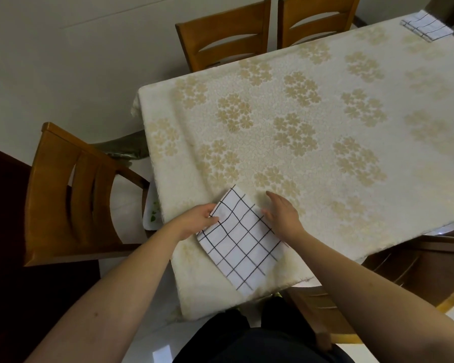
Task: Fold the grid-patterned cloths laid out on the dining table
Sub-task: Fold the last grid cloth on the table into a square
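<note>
So the grid cloth (240,238) is sitting at the near corner of the desk (325,127), turned diagonal so one corner points away and another hangs close to the front edge. It already looks folded down to a smallish rectangle, so I'd guess we're mid-fold on this one, probably one more halving or just a tidy-up to go.

The left hand (198,218) is pinching the cloth's left edge up near the far corner, thumb on top and fingers curled around the edge. The right hand (282,214) is open, fingers straight and spread a little, lying along the cloth's right edge. Can't really tell if it's pressing the cloth or just resting on the flowery tablecloth (351,158) beside it.

Next move, as I read it: either lift that pinched edge over to meet the opposite side while the right hand pins things flat, or smooth it and carry it off. Edges need lining up by the grid lines or it'll come out crooked.

Way over at the far right corner of the desk there's a second grid cloth (427,27), already folded small, so that's likely where the finished ones go. Wooden chairs (71,195) stand around the desk.
</note>
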A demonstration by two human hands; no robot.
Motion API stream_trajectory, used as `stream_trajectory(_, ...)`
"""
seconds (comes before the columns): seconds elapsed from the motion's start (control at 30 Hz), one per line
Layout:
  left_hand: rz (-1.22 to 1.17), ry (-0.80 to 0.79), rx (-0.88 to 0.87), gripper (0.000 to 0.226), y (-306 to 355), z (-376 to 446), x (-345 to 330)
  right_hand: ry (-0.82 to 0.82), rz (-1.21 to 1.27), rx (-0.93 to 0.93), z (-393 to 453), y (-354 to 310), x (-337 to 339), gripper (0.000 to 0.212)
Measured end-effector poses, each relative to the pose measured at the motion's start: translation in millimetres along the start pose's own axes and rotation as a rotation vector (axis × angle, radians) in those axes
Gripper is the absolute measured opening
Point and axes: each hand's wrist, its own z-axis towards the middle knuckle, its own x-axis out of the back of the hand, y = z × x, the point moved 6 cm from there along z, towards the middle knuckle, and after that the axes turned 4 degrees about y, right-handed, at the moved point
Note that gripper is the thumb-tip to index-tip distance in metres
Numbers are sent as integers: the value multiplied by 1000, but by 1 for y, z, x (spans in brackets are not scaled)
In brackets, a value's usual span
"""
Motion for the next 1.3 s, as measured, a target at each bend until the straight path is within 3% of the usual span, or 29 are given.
stream_trajectory(0.13,166,20,-47,31,8,3,4,-199,30,-71,4,3,-10,58)
stream_trajectory(0.23,177,62,-86,30,15,3,7,-245,55,-102,-2,8,-16,38)
stream_trajectory(0.33,134,135,-96,33,16,5,11,-243,163,-123,-9,11,-16,45)
stream_trajectory(0.4,-29,198,-72,27,13,6,13,-244,272,-150,-13,12,-12,42)
stream_trajectory(0.5,-338,309,31,27,-4,3,17,-227,494,-217,-20,15,-5,21)
stream_trajectory(0.63,-701,260,122,44,-29,-3,1,-200,709,-259,-26,17,-1,29)
stream_trajectory(0.73,-673,164,143,52,-34,-10,-16,-186,803,-294,-28,17,2,22)
stream_trajectory(0.83,-581,186,86,51,-30,-15,-21,-202,901,-329,-28,18,0,28)
stream_trajectory(0.93,-513,166,61,86,-24,-19,-24,-175,950,-353,-27,20,0,28)
stream_trajectory(1.0,-462,132,26,95,-21,-19,-24,-113,958,-348,-27,18,5,32)
stream_trajectory(1.17,-401,186,-66,58,-2,-21,-7,22,847,-250,-23,15,23,46)
stream_trajectory(1.3,-295,319,-146,19,22,-22,14,66,753,-152,-16,4,40,19)
